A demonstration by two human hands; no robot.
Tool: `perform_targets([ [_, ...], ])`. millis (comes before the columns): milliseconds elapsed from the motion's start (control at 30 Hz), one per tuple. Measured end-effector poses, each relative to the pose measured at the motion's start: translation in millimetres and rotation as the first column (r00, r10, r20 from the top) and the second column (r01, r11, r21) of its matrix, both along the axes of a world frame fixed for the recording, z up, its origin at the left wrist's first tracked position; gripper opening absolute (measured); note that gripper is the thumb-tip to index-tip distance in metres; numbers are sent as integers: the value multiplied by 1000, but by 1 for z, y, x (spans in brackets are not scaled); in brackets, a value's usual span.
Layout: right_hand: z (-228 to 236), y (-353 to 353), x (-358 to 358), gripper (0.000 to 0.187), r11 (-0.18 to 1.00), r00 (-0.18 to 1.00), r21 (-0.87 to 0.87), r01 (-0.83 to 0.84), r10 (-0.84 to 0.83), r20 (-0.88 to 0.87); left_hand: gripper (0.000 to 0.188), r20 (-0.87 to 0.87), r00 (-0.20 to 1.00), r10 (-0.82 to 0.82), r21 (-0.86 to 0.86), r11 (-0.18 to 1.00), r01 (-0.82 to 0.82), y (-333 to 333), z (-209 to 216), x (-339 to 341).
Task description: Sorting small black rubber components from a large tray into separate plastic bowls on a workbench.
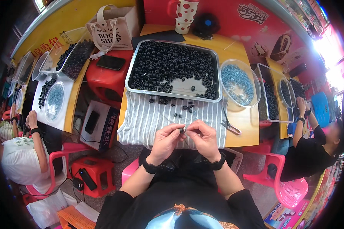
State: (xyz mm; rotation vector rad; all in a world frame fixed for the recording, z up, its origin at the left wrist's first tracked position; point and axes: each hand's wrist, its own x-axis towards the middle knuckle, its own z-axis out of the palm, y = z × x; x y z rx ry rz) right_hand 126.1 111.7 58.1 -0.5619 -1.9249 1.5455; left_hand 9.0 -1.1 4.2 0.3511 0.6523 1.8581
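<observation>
The left hand [164,140] and the right hand [204,138] meet over the near edge of a grey-and-white striped cloth [137,118], fingertips almost together. The left grip is narrow, thumb and forefinger pinching a small dark bead [182,130], which sits raised above the cloth between the two hands. The right fingertips gather close beside that bead; the detail is too small to tell whether the right grip is closed on anything. Each wrist wears a black wristband [151,166].

Just beyond the hands, a few loose black beads [187,108] lie scattered on the cloth. Behind them a clear rectangular plastic tray [185,87] stands at the cloth's far end, heaped with round black beads [172,57], its bottom showing through near the front. To its right is a clear plastic bowl [257,89] of pale blue beads [237,82]. A pair of scissors [232,128] lies at the right edge of the cloth, blades pointing away from the person, on the yellow wooden desk [248,129].

At the back of the desk stand a polka-dot tumbler [185,17] and, beside it, a black fan [205,26]. To the left, a red stool [103,76] carries a dark smartphone [111,63] and a canvas tote bag [132,24]. Co-workers sit at other desks on both sides
</observation>
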Motion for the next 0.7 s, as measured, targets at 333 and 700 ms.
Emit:
perform_targets([
  [333,0,-4,0,7,998,997,9,-69,69,38,23,-186,982,-30,19,999,34,-1,-2,-2],
  [700,6,23,-11,9,952,967,302,48,-120,225,25,105,993,-55,70,996,48,-6,-8,-4],
])
